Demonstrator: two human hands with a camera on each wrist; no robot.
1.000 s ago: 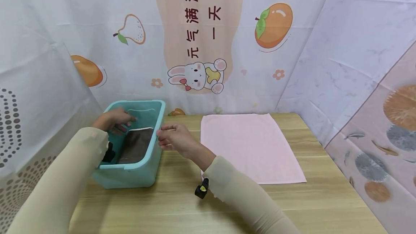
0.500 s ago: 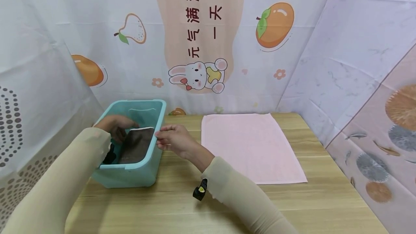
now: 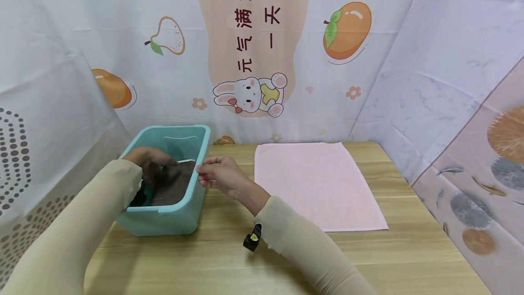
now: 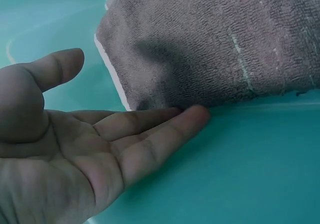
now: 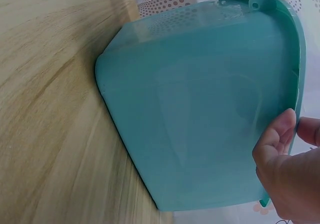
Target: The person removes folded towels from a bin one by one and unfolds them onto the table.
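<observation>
Brown towel (image 4: 210, 44) in teal bin (image 3: 168, 223), left hand (image 4: 85, 151) unclenched at towel's edge — right hand (image 3: 225, 177) pinching bin's rim (image 5: 301, 59)

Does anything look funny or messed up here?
Yes! The bunny on the curtain lies on its side, as if the curtain hangs sideways. The brown towel in the bin has pale streaks; I can't tell if they're damage. Nothing looks spilled.

Teal bin (image 5: 185, 109) in all views

Brown cloth (image 4: 210, 39) partly beyond the left wrist view's top edge
</observation>
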